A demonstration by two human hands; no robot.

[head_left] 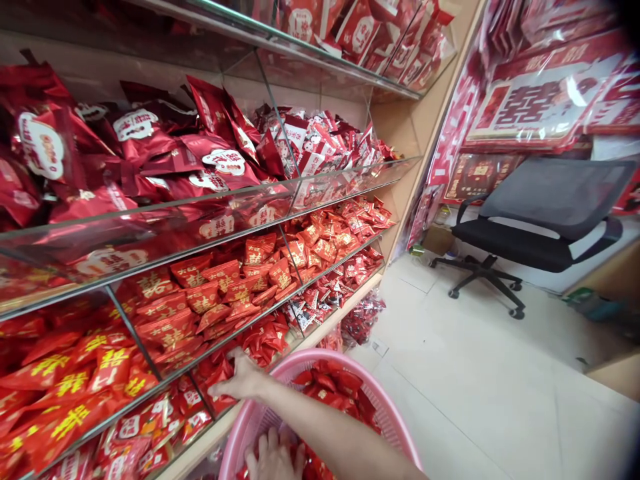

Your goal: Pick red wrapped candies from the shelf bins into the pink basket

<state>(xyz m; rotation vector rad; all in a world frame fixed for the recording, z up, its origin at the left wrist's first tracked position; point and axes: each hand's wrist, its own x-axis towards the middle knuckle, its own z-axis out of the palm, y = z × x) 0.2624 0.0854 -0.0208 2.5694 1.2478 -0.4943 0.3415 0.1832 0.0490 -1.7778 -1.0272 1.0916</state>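
A pink plastic basket [395,420] with red candy packets [340,387] in it stands in front of the shelves. My left hand [275,457] is inside the basket at its near side, fingers spread over the packets. Across the basket stretches my right arm. At its end my right hand [243,377] reaches to the lowest shelf compartment, touching small red packets [220,369] there. Its thumb and fingers are apart; the fingertips are partly hidden among the packets, and I see nothing gripped.
Glass-fronted shelves [300,293] with dividers hold red and gold packets in several compartments. Larger dark red bags [145,140] fill the shelf above. A bag of packets [364,317] lies on the tiled floor [465,373]. A black office chair [520,233] stands at the right.
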